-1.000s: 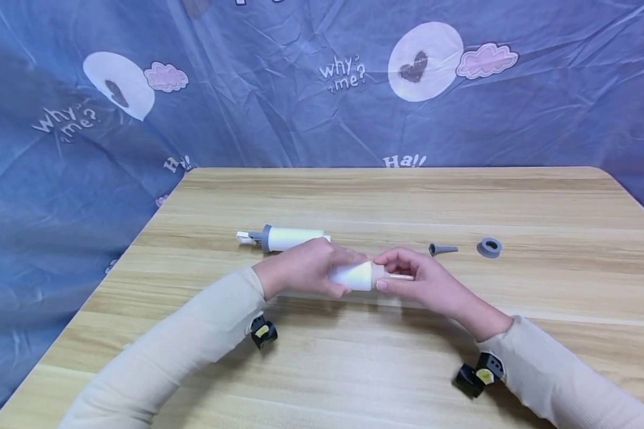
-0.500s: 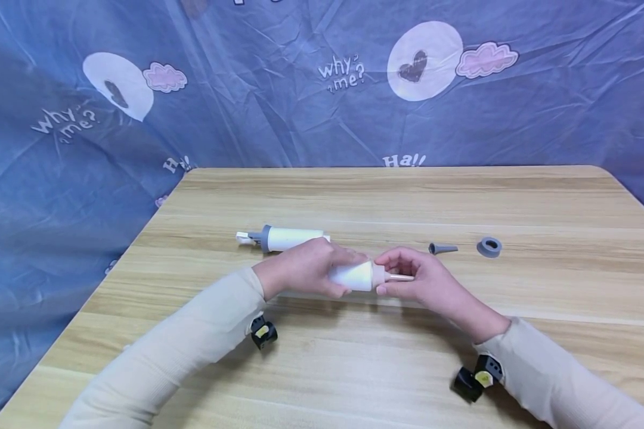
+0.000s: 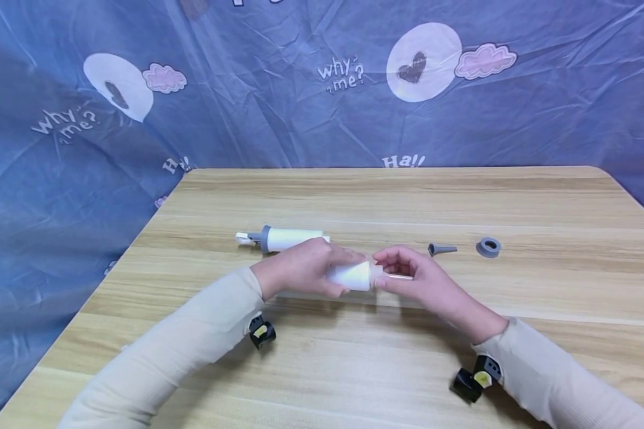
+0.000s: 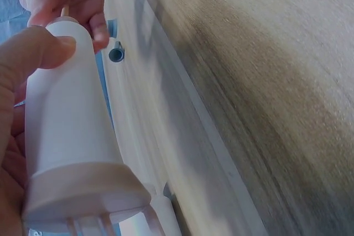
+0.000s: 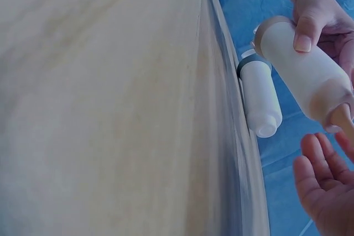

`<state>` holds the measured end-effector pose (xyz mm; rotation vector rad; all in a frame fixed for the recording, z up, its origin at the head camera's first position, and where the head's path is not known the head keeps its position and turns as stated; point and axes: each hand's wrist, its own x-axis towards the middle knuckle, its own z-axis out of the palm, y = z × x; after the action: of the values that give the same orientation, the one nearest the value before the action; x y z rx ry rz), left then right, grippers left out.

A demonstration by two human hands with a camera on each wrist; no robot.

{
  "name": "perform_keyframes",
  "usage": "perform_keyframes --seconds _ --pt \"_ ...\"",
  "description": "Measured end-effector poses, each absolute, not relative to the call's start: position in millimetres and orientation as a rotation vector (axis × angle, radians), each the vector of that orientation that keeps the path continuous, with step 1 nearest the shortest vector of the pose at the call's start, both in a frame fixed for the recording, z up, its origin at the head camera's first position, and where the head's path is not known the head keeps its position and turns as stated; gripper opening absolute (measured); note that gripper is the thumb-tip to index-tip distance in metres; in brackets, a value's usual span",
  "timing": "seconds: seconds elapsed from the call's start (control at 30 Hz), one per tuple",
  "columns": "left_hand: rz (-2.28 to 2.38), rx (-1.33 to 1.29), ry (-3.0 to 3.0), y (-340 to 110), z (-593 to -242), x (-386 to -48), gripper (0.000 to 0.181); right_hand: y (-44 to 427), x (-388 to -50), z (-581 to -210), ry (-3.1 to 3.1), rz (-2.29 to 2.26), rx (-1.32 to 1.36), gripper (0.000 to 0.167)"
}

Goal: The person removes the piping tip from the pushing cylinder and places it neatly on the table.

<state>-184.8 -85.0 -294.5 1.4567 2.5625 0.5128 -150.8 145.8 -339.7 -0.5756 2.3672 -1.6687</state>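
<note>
The left hand (image 3: 307,266) grips a white cylinder (image 3: 352,276) lying roughly level above the table. In the left wrist view its thumb lies along the white body (image 4: 69,109), whose wide beige end (image 4: 83,192) faces the camera. A pale pink nozzle piece (image 3: 377,275) with a thin stem sits at the cylinder's right end. The right hand (image 3: 426,280) has its thumb and fingertips around that piece, the stem running in toward the palm. Several of its fingers (image 5: 315,164) show loosely bent beside the nozzle (image 5: 344,117) in the right wrist view; its thumb is hard to make out there.
A second white cylinder (image 3: 295,238) with a grey collar lies just behind the left hand. Beyond the right hand are a small grey cone (image 3: 443,249) and a grey ring (image 3: 488,247). A blue patterned cloth (image 3: 279,107) hangs behind the wooden table (image 3: 354,369).
The right hand's thumb has shifted slightly up onto the pink piece. The left hand and the cylinder have barely moved.
</note>
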Motion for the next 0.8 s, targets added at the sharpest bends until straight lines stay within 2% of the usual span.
perform_keyframes --seconds 0.3,0.8 --pt "0.501 1.472 2.571 -86.9 -298.1 -184.8 0.058 146.2 -149.8 -342.2 2.27 -1.679 -0.571 0.032" --pt "0.528 1.494 2.567 -88.9 -302.9 -185.6 0.058 144.8 -149.3 -343.8 2.32 -1.697 -0.498 0.039"
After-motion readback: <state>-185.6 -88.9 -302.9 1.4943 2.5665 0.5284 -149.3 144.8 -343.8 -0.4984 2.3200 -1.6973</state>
